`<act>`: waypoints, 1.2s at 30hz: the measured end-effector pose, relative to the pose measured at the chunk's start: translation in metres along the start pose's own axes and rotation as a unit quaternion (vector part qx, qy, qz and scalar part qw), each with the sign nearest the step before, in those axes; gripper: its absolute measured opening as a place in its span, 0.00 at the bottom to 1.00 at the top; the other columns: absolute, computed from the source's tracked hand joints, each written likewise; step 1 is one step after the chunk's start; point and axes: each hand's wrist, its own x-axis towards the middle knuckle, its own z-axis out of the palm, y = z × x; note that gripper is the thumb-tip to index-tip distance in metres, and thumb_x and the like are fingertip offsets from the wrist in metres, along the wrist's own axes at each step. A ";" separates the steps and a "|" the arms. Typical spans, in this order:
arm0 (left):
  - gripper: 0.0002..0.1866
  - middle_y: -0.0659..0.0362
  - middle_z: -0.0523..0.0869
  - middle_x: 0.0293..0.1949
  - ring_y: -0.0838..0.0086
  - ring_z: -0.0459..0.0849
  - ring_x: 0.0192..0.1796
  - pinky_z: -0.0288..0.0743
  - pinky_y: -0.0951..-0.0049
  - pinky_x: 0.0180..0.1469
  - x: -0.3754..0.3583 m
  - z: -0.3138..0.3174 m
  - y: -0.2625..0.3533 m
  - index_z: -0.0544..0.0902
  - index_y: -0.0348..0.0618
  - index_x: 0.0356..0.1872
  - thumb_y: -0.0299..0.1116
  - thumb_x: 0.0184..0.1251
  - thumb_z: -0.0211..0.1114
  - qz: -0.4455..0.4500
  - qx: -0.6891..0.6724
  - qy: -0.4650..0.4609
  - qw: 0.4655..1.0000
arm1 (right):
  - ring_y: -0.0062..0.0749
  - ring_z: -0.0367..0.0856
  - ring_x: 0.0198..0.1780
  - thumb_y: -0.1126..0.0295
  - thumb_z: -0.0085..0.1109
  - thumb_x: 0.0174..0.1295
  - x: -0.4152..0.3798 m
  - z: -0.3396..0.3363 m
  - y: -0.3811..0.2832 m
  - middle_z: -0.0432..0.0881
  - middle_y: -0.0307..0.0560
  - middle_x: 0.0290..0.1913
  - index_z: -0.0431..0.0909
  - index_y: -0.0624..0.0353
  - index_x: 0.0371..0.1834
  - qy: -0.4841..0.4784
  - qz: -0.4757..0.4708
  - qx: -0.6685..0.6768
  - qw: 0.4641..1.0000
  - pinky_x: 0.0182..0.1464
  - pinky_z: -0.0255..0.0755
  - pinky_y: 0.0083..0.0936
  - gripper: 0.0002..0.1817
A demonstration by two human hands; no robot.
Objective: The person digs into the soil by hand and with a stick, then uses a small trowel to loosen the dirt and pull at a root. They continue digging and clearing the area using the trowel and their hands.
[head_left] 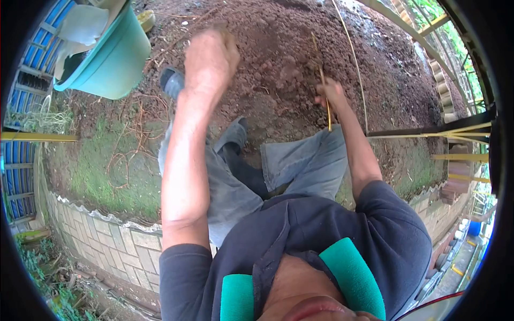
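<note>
My left hand [208, 56] is raised over the soil, blurred by motion. Its fingers look curled in, and anything inside them is hidden. My right hand [331, 93] is low at the right, its fingers closed around a thin yellowish stick [329, 115]. The stick's far end points away over the dark, crumbly soil [257, 59], and its near end reaches my trouser leg. Below my hands are my bent legs in grey-blue trousers [305, 163] and dark boots [234, 134].
A turquoise bucket [120, 59] with a pale container [83, 24] at its top stands at the left. Dry roots [140, 125] lie on mossy ground [107, 171]. A long thin pole [353, 53] crosses the soil on the right. A low brick wall [112, 232] runs behind me.
</note>
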 end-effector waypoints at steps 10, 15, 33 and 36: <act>0.13 0.46 0.82 0.35 0.51 0.83 0.42 0.77 0.56 0.43 -0.050 0.006 0.044 0.78 0.34 0.38 0.37 0.66 0.55 0.107 0.025 -0.382 0.918 | 0.39 0.81 0.23 0.69 0.53 0.56 0.185 -0.026 0.042 0.82 0.54 0.24 0.81 0.66 0.34 0.176 -0.134 -0.322 0.921 0.27 0.73 0.34 0.11; 0.11 0.46 0.81 0.35 0.53 0.83 0.40 0.79 0.59 0.39 -0.063 0.009 0.040 0.79 0.34 0.38 0.33 0.63 0.58 0.120 0.057 -0.352 0.927 | 0.55 0.83 0.41 0.69 0.53 0.51 0.201 0.096 -0.031 0.83 0.63 0.36 0.81 0.66 0.33 0.169 -0.160 -0.369 0.900 0.45 0.76 0.45 0.12; 0.17 0.40 0.83 0.36 0.48 0.82 0.43 0.75 0.53 0.48 -0.018 -0.012 0.010 0.83 0.33 0.33 0.40 0.67 0.56 0.008 0.149 -0.240 0.959 | 0.54 0.83 0.38 0.69 0.51 0.56 0.061 0.027 0.060 0.82 0.65 0.33 0.79 0.70 0.31 0.255 -0.061 -0.344 0.902 0.41 0.75 0.44 0.13; 0.19 0.38 0.82 0.35 0.47 0.82 0.42 0.74 0.52 0.48 -0.016 -0.011 0.009 0.82 0.31 0.34 0.41 0.67 0.55 0.027 0.141 -0.223 0.964 | 0.55 0.83 0.40 0.72 0.53 0.52 0.056 0.077 0.070 0.82 0.65 0.33 0.79 0.72 0.30 0.230 -0.011 -0.321 0.919 0.44 0.77 0.42 0.11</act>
